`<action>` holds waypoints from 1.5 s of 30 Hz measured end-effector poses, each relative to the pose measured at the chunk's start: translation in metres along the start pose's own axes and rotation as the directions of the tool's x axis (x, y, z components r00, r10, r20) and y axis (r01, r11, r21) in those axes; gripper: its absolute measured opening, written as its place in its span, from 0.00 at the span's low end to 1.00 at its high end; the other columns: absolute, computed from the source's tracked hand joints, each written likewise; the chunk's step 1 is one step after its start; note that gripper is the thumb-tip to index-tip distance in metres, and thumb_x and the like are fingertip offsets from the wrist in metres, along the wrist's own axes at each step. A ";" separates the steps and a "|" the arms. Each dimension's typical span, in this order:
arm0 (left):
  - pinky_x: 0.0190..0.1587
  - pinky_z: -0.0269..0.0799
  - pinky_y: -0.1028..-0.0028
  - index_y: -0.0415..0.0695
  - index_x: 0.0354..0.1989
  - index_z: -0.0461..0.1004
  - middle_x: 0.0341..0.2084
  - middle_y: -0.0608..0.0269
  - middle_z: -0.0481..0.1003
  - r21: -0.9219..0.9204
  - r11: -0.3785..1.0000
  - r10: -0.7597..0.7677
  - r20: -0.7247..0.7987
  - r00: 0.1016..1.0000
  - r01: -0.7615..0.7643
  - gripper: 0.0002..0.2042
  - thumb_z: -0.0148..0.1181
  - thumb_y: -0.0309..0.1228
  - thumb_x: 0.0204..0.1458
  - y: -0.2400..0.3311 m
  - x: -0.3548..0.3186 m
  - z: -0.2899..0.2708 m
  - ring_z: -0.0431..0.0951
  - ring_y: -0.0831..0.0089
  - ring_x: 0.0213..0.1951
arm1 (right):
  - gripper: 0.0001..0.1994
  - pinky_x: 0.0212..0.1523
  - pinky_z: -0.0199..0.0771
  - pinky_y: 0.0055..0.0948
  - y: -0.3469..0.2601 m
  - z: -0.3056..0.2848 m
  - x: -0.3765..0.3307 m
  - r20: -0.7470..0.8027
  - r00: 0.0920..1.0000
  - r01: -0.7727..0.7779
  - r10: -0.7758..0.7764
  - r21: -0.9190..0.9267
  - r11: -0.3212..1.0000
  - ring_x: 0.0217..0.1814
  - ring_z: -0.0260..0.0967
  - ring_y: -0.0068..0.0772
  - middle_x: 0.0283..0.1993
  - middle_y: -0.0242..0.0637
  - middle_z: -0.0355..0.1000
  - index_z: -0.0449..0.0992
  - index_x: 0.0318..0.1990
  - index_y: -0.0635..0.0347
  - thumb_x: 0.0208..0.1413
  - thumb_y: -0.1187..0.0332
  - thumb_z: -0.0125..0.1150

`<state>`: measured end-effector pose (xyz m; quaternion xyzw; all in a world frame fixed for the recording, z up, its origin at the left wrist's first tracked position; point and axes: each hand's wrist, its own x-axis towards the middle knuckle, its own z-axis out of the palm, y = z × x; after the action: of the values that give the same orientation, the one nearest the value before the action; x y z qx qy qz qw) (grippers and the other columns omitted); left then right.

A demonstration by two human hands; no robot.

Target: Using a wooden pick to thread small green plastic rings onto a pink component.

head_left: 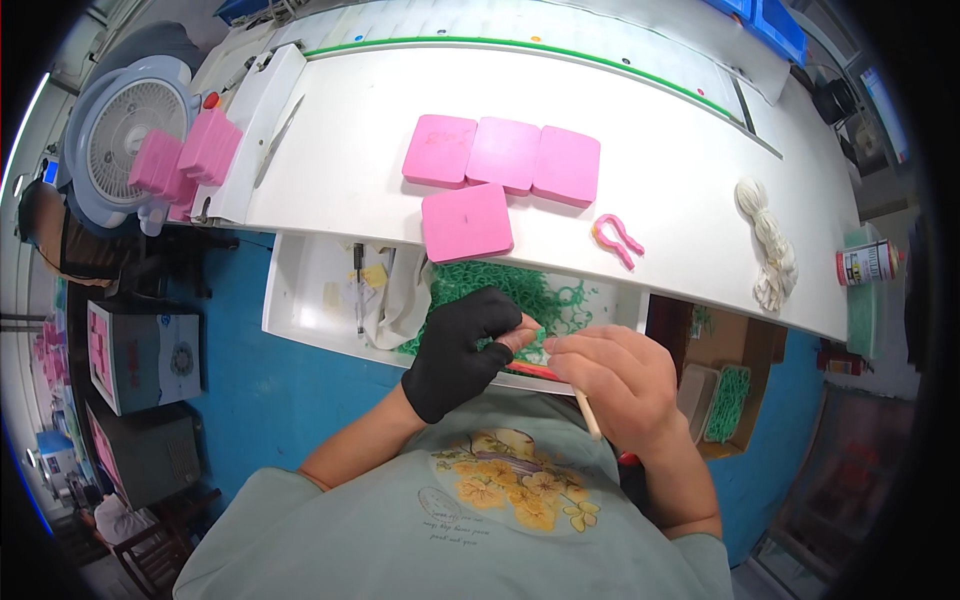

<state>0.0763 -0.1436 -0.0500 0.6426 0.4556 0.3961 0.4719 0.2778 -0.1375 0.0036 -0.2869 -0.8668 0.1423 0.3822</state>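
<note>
My left hand (462, 352) wears a black glove with bare fingertips and is closed in a pinch on a small green piece (541, 336). Close beside it, my right hand (625, 375) is bare, its thumb and fingers drawn together near the same piece. A pale thin stick (588, 414) sticks out below the right hand, held in it. Between the hands runs a red strip (532, 371), partly hidden. Beneath them an open white drawer (300, 318) holds a heap of curly green pieces (495, 288); a pen (359, 285) and white cloth (404, 300) lie at its left.
On the white table (345, 150) lie several pink square slabs (500, 155), a pink U-shaped tool (618, 240) and a white yarn skein (766, 245). A fan (135, 125) stands at left beside stacked pink blocks (210, 147). At right is a box (745, 400) with green pieces.
</note>
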 end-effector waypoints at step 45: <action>0.33 0.68 0.75 0.41 0.35 0.82 0.27 0.64 0.73 0.046 0.997 0.056 -0.022 0.998 -0.055 0.06 0.64 0.20 0.49 0.003 0.001 -0.001 0.72 0.75 0.29 | 0.13 0.31 0.77 0.31 -0.006 0.012 -0.016 -0.164 0.977 -0.127 0.138 0.077 0.989 0.32 0.77 0.40 0.35 0.42 0.77 0.75 0.42 0.63 0.48 0.82 0.64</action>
<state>0.0766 -0.1433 -0.0468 0.6608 0.4519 0.4059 0.4409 0.2753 -0.1525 -0.0105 -0.3424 -0.8051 0.1713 0.4529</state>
